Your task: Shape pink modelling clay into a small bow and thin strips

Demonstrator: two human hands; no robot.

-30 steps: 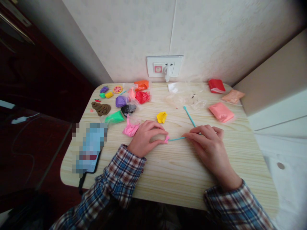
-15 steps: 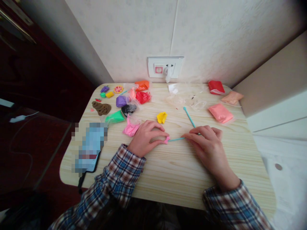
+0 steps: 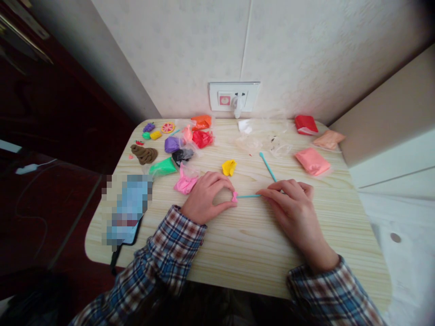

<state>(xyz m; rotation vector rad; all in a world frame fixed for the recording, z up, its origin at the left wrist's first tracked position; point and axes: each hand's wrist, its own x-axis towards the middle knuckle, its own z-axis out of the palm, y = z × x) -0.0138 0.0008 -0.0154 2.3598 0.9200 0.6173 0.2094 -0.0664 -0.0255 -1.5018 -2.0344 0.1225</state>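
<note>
Between the thumb and forefinger of my left hand point(image 3: 211, 197) is a small pink clay piece point(image 3: 234, 197), pinched in at its middle. My right hand point(image 3: 292, 206) grips a thin blue modelling tool point(image 3: 248, 196), whose tip reaches the pink clay from the right. Behind the right fingers lies a second blue stick with a rounded end point(image 3: 267, 164); its lower part is hidden by the hand. A folded yellow clay piece point(image 3: 229, 167) rests on the table beyond the left fingertips. An opened bag of pink clay point(image 3: 185, 183) sits by the left knuckles.
Bags of coloured clay, one green point(image 3: 163, 166), stand at the left back. Near them are a coiled brown clay shape point(image 3: 145, 155) and small clay fruits point(image 3: 148, 127). A phone point(image 3: 131, 210) lies at the left edge. More packets, one coral point(image 3: 313, 161), lie at the right back.
My left thumb and forefinger have spread a little and now frame the pink piece from both sides. The tool's tip has shifted slightly left with the clay.
</note>
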